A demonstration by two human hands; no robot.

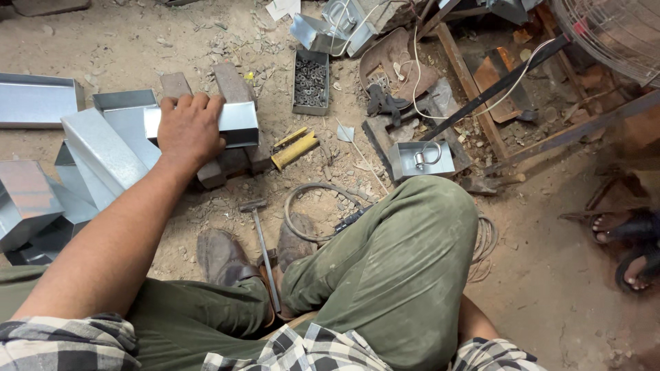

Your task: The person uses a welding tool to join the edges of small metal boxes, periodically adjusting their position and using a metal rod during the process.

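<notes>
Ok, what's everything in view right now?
sheet-metal box: one, silver, under the left hand
other sheet-metal pieces: several, silver, stacked at left
tray of washers: one, grey, top centre
open metal box: one, silver, holds a ring part
yellow tool: one, on the ground
hammer: one, between the legs
coiled cable: one, grey
another person's sandalled feet: far right
left hand: resting on the box
right hand: hidden
</notes>
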